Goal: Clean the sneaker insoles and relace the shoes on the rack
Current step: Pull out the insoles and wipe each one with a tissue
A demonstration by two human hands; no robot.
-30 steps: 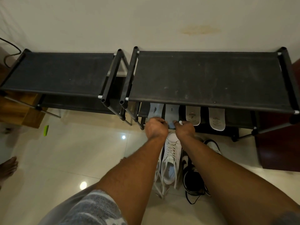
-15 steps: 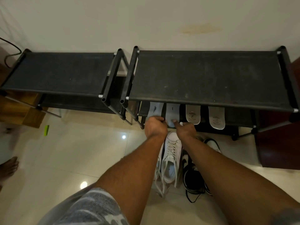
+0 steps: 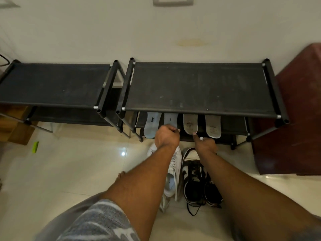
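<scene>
four insoles (image 3: 152,125) lie side by side on the lower shelf (image 3: 231,126) of the right rack (image 3: 199,87). left hand (image 3: 166,136), fingers curled, grips the near end of the second blue insole (image 3: 171,120). right hand (image 3: 205,144), just beside, touches the third grey insole (image 3: 190,123) with a straight forefinger (image 3: 196,136); whether its other fingers hold anything cannot be told. sneakers (image 3: 192,178) sit on the floor (image 3: 69,171) under both forearms.

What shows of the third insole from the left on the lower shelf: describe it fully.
The grey insole is flat and thin, with faint dark marks. It lies lengthwise on the right rack's lower shelf, far end hidden under the top shelf, rounded near end at the front edge. It lies apart from a blue insole on its left. The forefinger tip of the right hand meets its near end.
</scene>
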